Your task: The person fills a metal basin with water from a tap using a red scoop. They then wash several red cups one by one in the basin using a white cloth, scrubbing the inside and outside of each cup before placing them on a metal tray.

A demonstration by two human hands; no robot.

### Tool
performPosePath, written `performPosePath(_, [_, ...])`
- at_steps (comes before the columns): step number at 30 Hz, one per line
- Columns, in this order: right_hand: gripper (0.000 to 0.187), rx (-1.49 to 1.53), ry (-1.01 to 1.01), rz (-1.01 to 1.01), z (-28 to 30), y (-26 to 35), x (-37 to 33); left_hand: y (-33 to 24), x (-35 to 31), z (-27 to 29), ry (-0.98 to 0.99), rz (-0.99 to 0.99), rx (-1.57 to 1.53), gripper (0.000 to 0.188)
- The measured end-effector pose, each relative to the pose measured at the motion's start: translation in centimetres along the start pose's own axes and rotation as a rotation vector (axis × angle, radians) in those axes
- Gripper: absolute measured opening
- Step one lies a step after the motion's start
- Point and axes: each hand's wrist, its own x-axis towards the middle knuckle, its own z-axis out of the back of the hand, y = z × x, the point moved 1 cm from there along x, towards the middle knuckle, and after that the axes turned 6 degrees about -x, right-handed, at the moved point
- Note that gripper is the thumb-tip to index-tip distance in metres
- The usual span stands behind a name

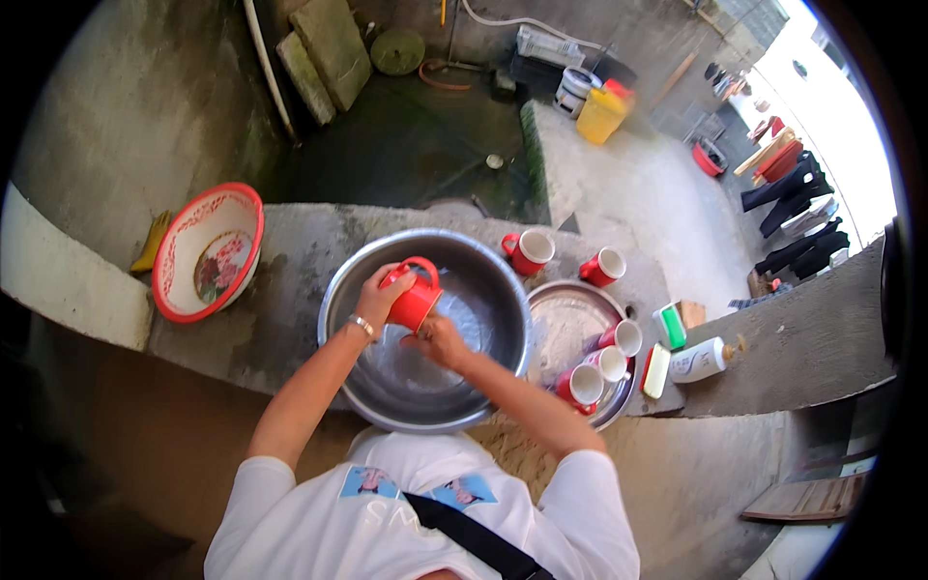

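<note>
Above the wide steel basin [488, 319], my left hand [377, 296] is wrapped round a red mug [416, 304], whose handle points away from me. My right hand [440, 342] is curled against the mug's lower end; its fingertips are hidden, so what they hold there cannot be made out. The basin rests on a concrete ledge. To its right, a round metal tray [558, 324] carries three red mugs [585, 384] with white insides, tilted on their sides. Behind the tray are another red mug [530, 252] and a smaller red mug [603, 268].
A red-rimmed enamel basin [164, 275] leans at the ledge's left end, beside a yellow object [150, 244]. Right of the tray are a green-and-white box [671, 327], a red-and-white block [655, 372] and a white pump bottle [698, 361]. Buckets [601, 116] stand beyond.
</note>
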Motion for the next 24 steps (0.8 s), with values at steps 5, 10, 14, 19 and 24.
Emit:
performPosePath(5, [0.039,-0.361,0.134,0.214,2.8,-3.9,-1.1,2.5,0.7,3.1,-0.21,0.087,0.096,0.044])
performPosePath(10, [0.037,-0.735,0.098,-0.216,0.3,-5.3,-1.9,3.5,0.2,3.9,-0.277,0.164,0.06,0.05])
performPosePath(14, [0.03,-0.655,0.194,-0.198,-0.2,-5.5,-1.2,4.2,0.0,4.1,-0.322,0.257,0.023,0.051])
performPosePath(19, [0.016,0.211,0.018,-0.599,-0.4,-5.0,0.4,4.1,-0.3,4.1,-0.265,0.338,0.028,0.056])
performPosePath(24, [0.021,0.913,-0.203,-0.917,-1.4,-0.4,1.0,4.1,-0.6,3.1,-0.218,0.394,-0.108,0.055])
